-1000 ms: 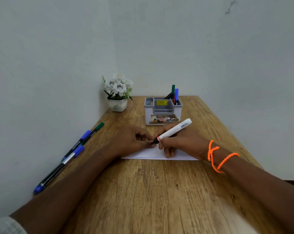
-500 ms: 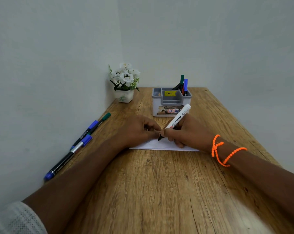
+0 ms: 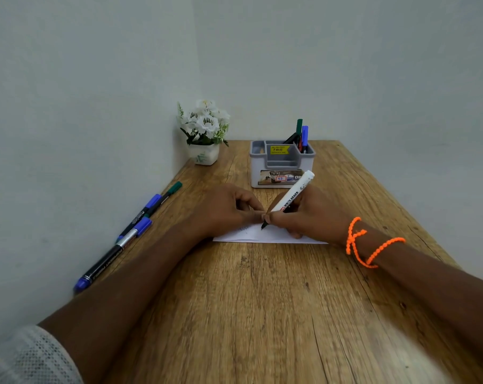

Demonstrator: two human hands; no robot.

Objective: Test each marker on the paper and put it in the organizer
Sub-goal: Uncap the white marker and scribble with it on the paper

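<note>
Head view: right hand (image 3: 312, 214) grips the whiteboard marker (image 3: 291, 196), tip on the paper (image 3: 265, 236); left hand (image 3: 223, 210), fingers curled, pins it. Organizer (image 3: 281, 164) sits just beyond. Looser pinning could let the sheet skid mid-stroke.

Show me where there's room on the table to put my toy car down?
The table is bare in front of the paper, between the two arms. There is also bare wood right of the organizer, and between the flower pot and the organizer. It is crowded at the hands on the paper, and by the left wall, where the markers lie.
</note>
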